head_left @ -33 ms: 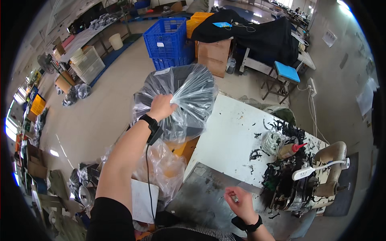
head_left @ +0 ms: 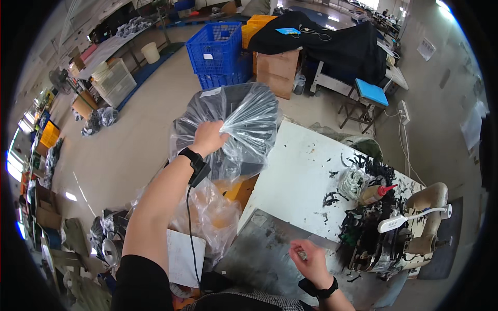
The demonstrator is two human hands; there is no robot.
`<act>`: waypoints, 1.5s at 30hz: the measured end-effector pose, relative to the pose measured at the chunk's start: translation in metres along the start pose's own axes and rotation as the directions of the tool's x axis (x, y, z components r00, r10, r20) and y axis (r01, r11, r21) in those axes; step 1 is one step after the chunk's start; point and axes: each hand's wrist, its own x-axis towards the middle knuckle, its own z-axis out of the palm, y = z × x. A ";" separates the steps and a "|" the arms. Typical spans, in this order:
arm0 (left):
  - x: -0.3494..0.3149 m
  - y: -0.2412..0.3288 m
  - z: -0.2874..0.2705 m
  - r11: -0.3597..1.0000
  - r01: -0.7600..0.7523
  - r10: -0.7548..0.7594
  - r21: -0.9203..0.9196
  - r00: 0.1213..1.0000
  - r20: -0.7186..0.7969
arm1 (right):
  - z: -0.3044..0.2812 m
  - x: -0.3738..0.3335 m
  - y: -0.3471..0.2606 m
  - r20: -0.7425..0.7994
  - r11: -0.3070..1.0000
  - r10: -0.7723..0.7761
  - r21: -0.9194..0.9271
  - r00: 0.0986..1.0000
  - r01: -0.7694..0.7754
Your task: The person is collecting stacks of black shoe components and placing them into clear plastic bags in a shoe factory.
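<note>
My left hand (head_left: pixel 207 137) is raised out over the table's left edge and grips a large clear plastic bag (head_left: pixel 249 116) by its bunched middle. The bag holds something dark grey and flat. A black wrist device with a cable sits on that wrist. My right hand (head_left: pixel 311 262) hovers low over a grey metal plate (head_left: pixel 259 249) on the white table (head_left: pixel 301 171). Its fingers are curled together, and whether they pinch something small is unclear.
A sewing machine (head_left: pixel 410 233) with black thread scraps, a glue bottle (head_left: pixel 376 193) and a white cord bundle (head_left: pixel 353 181) fills the table's right end. More clear bags over an orange bin (head_left: pixel 207 217) lie below my left arm. Blue crates (head_left: pixel 218 52), cardboard boxes (head_left: pixel 277 70) and a blue stool (head_left: pixel 371 93) stand beyond.
</note>
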 end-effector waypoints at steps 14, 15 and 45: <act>-0.147 0.033 -0.051 0.921 -0.334 0.330 -0.199 0.942 -0.051 | 0.033 0.032 -0.032 0.032 0.962 -0.271 -0.026 0.962 0.272; -0.152 0.030 -0.050 0.927 -0.319 0.315 -0.199 0.948 -0.053 | 0.037 0.034 -0.034 0.047 0.961 -0.276 -0.025 0.960 0.277; -0.165 -0.007 -0.003 0.944 -0.321 0.315 -0.077 0.946 -0.075 | -0.104 -0.147 -0.116 0.216 0.799 0.527 -0.456 0.822 -0.392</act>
